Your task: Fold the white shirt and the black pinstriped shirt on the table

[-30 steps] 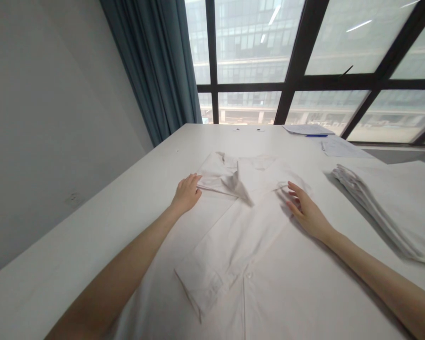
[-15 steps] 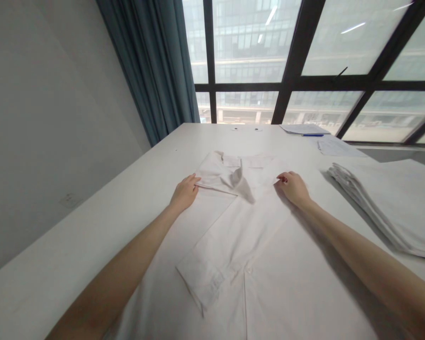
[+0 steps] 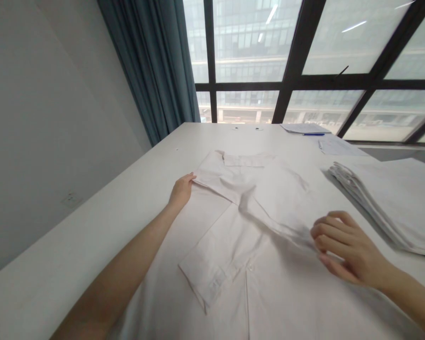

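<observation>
A white button-front shirt (image 3: 286, 293) lies spread on the white table, its collar (image 3: 250, 160) toward the far side. One sleeve (image 3: 207, 271) is folded down across the front at a slant, its cuff near the buttons. At the shirt's left shoulder, my left hand (image 3: 182, 191) pinches the fabric edge between thumb and fingers. My right hand (image 3: 345, 248), raised a little over the right side, has its fingers curled at the end of a stretched flap of shirt cloth (image 3: 283, 226). The exact grip of its fingertips is partly hidden.
A stack of folded white cloth (image 3: 396, 203) lies on the table (image 3: 127, 203) at the right. Papers (image 3: 304, 128) and a blue pen (image 3: 314, 134) are at the far edge. A blue curtain (image 3: 156, 61) hangs at the left, beside the windows.
My right hand has moved right and toward me from the right shoulder, drawing cloth along. The raised fold in the shirt's middle has flattened into a stretched flap. My left hand has barely shifted.
</observation>
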### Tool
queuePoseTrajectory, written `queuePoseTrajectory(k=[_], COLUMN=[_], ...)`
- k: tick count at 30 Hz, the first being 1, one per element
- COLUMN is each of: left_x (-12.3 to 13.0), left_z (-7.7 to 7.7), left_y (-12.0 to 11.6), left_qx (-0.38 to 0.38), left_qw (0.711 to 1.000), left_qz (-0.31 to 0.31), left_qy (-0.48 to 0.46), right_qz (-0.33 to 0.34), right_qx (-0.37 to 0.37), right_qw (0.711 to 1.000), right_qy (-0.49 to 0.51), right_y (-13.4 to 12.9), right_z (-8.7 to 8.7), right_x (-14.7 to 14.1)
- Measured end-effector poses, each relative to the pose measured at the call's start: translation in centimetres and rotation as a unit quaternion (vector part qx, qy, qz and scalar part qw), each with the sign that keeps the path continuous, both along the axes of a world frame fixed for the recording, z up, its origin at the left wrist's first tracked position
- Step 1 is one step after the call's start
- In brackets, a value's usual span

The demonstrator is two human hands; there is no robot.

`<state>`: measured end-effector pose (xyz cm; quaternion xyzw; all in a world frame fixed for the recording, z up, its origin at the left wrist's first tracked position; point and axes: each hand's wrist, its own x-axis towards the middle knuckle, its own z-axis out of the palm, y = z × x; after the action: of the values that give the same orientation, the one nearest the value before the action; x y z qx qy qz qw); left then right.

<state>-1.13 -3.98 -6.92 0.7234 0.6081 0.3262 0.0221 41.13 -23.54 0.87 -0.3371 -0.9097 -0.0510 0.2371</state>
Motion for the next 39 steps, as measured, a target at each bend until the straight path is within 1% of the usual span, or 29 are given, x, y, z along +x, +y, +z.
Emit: queuePoseTrajectory(k=[1, 2, 3, 5, 7, 8, 9, 11, 13, 15, 17, 18, 20, 22, 24, 25, 26, 28, 31, 33, 35, 36, 37, 38, 39], left_x=[-0.2, -0.4, -0.6, -0.9, -1.0, -0.9, -0.9, -0.6, -0.3, 0.1, 0.5, 0.6, 0.8, 0.8, 0.8, 0.7, 0.7, 0.6, 0.6, 0.6, 0.5, 0.4, 0.4, 0.3, 0.3], left_z=[0.1, 0.2, 0.3, 0.4, 0.4, 0.4, 0.4, 0.4, 0.5, 0.7, 0.8, 0.9, 1.0, 1.0, 1.0, 0.9, 0.9, 0.9, 0.9, 0.9, 0.8, 0.8, 0.8, 0.8, 0.8], left_y=[0.0, 0.0, 0.1, 0.1, 0.1, 0.1, 0.1, 0.0, -0.1, -0.4, -0.6, -0.7, -0.8, -0.9, -0.9, -0.9, -0.9, -0.9, -0.8, -0.8, -0.7, -0.7, -0.7, -0.7, -0.8], left_qx=[0.001, 0.002, 0.002, 0.0, -0.003, -0.004, -0.006, -0.008, -0.009, -0.012, -0.021, -0.029, -0.049, -0.068, -0.079, -0.083, -0.086, -0.094, -0.109, -0.114, -0.114, -0.112, -0.109, -0.104, -0.098], left_qw=[1.0, 1.0, 0.999, 0.999, 0.998, 0.998, 0.999, 0.999, 1.0, 0.997, 0.992, 0.99, 0.987, 0.986, 0.986, 0.986, 0.985, 0.984, 0.984, 0.985, 0.985, 0.985, 0.985, 0.984, 0.984], left_qz=[0.01, 0.02, 0.03, 0.044, 0.05, 0.049, 0.045, 0.034, 0.017, -0.006, -0.038, -0.054, -0.074, -0.077, -0.075, -0.075, -0.075, -0.076, -0.074, -0.068, -0.066, -0.068, -0.073, -0.078, -0.084], left_qy=[-0.007, -0.014, -0.02, -0.027, -0.028, -0.026, -0.023, -0.012, 0.021, 0.071, 0.116, 0.126, 0.133, 0.13, 0.127, 0.128, 0.128, 0.128, 0.116, 0.109, 0.109, 0.112, 0.116, 0.12, 0.125], right_qz=[0.013, 0.007, -0.022, -0.124, -0.218, -0.244, -0.254, -0.25, -0.236, -0.218, -0.189, -0.171, -0.138, -0.114, -0.108, -0.11, -0.112, -0.114, -0.105, -0.106, -0.111, -0.116, -0.128, -0.144, -0.158], right_qx=[-0.079, -0.131, -0.162, -0.18, -0.168, -0.165, -0.167, -0.193, -0.223, -0.237, -0.252, -0.269, -0.328, -0.391, -0.426, -0.438, -0.449, -0.474, -0.511, -0.549, -0.579, -0.574, -0.547, -0.497, -0.429], right_qw=[0.997, 0.99, 0.982, 0.964, 0.948, 0.945, 0.943, 0.942, 0.94, 0.94, 0.938, 0.932, 0.906, 0.866, 0.827, 0.813, 0.805, 0.804, 0.814, 0.808, 0.801, 0.808, 0.827, 0.856, 0.889], right_qy=[0.017, 0.051, 0.092, 0.152, 0.157, 0.145, 0.132, 0.113, 0.103, 0.11, 0.147, 0.173, 0.228, 0.289, 0.351, 0.368, 0.371, 0.341, 0.256, 0.186, 0.107, 0.068, 0.03, -0.003, -0.03], right_y=[-0.4, -0.4, -0.2, 0.9, 2.3, 3.0, 3.6, 4.5, 4.9, 4.7, 4.3, 4.1, 3.6, 3.3, 3.2, 3.3, 3.3, 3.5, 3.8, 3.9, 3.8, 3.7, 3.6, 3.5, 3.3], right_z=[0.0, -0.1, -0.3, -1.0, -2.2, -2.8, -3.4, -4.2, -4.2, -3.7, -2.9, -2.6, -2.3, -2.1, -2.0, -1.8, -1.6, -0.8, 0.1, 0.3, 0.1, 0.0, -0.1, -0.1, -0.1], right_x=[-0.3, -0.5, -0.5, -0.2, 0.3, 0.5, 0.7, 0.5, -0.2, -1.2, -2.2, -2.6, -2.9, -2.6, -2.1, -1.7, -1.3, -0.5, 0.6, 1.2, 1.7, 1.7, 1.7, 1.4, 1.0])
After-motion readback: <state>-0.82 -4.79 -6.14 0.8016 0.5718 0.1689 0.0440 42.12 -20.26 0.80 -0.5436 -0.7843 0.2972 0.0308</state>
